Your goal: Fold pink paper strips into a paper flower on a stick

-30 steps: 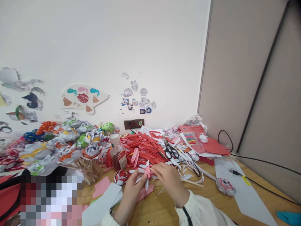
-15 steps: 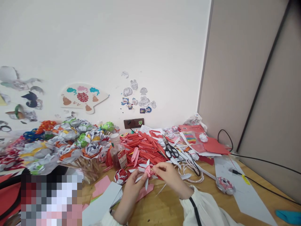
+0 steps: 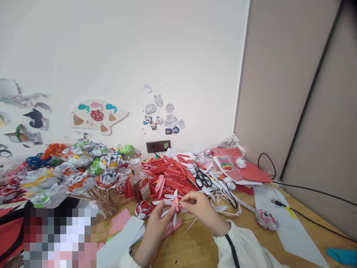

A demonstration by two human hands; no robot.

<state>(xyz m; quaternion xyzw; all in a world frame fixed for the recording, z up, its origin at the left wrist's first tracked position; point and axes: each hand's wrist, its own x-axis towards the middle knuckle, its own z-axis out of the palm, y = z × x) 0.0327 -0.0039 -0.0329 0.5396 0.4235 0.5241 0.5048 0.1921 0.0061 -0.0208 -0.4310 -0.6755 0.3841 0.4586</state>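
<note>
Mostly ones, and two lots too many to count

I count two hands of mine — one left hand (image 3: 159,219), one right hand (image 3: 198,206) — and one pink-and-white paper flower (image 3: 175,203) between them. Near me there is one glass bottle (image 3: 137,186), one pair of scissors (image 3: 203,180), one red-and-white paper ball (image 3: 143,209), one flower on a white stem (image 3: 267,219), one cable plug (image 3: 278,203), one socket panel (image 3: 158,146) and one fan-shaped cutout (image 3: 97,116). The red folded strips (image 3: 170,173) and the bunched flowers (image 3: 92,160) overlap — I can't number either.

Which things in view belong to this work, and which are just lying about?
In the work: pink-and-white paper flower, left hand, right hand; probably the folded red paper pieces.

Seemingly just lying about: black scissors, USB cable, bead string.
</note>
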